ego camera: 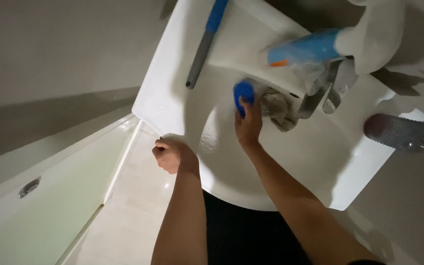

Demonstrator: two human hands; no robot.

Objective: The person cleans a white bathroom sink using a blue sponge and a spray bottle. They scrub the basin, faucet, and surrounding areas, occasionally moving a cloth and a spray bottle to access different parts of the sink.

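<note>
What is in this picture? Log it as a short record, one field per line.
place: white washbasin beside a bathtub
left hand: closed on the basin's front edge
right hand: pressing a blue sponge against the inside of the basin
by the sponge: crumpled grey cloth, metal tap
on the rim: blue and grey handle, blue spray bottle
at right: shower head
light: dim
</note>
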